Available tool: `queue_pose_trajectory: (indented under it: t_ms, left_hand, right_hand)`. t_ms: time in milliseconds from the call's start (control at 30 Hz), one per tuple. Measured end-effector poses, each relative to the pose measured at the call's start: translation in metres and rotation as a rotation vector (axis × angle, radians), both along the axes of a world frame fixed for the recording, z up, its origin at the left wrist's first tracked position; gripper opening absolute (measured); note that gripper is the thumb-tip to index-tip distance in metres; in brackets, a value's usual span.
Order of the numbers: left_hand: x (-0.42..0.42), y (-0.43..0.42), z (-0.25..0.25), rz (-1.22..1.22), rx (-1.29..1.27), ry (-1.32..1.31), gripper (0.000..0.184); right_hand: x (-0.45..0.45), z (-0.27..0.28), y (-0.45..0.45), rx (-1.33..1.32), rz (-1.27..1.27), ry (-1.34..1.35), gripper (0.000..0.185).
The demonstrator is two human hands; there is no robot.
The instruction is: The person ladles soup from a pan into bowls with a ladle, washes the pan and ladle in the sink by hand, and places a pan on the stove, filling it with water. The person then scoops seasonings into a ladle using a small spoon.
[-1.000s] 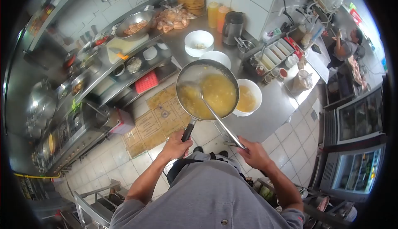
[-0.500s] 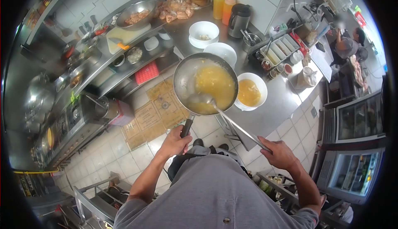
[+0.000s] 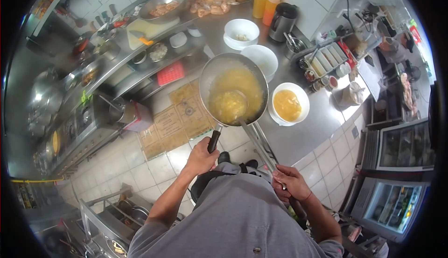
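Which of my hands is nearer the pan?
Left: the left hand grips the pan by its handle; the right hand is farther back and to the right, holding the ladle.

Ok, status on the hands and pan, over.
Left hand gripping pan handle. Right hand on ladle, its scoop in the yellow liquid inside the pan. Filled white bowl nearby; nothing seen blocking.
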State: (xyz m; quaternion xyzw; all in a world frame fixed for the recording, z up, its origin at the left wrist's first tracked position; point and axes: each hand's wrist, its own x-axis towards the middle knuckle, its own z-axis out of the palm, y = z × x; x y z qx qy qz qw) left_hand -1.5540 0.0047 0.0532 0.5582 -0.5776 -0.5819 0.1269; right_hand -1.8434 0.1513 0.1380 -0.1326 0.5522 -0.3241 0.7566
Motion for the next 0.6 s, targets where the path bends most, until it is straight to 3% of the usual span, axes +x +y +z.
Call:
queue_pose_trajectory:
  t_ms: [67, 267, 600]
  left_hand:
    - [-0.001, 0.002, 0.012, -0.012, 0.026, -0.065, 0.021]
    - [-0.002, 0.012, 0.019, -0.013, 0.097, 0.009, 0.019]
    - [-0.030, 0.005, 0.017, -0.059, 0.190, 0.190, 0.021]
  right_hand:
    - [0.005, -0.008, -0.005, -0.003, -0.033, -0.190, 0.039]
    - [0.014, -0.009, -0.020, -0.050, -0.090, -0.287, 0.038]
    - [-0.024, 0.008, -0.001, -0.118, -0.228, -0.235, 0.039]
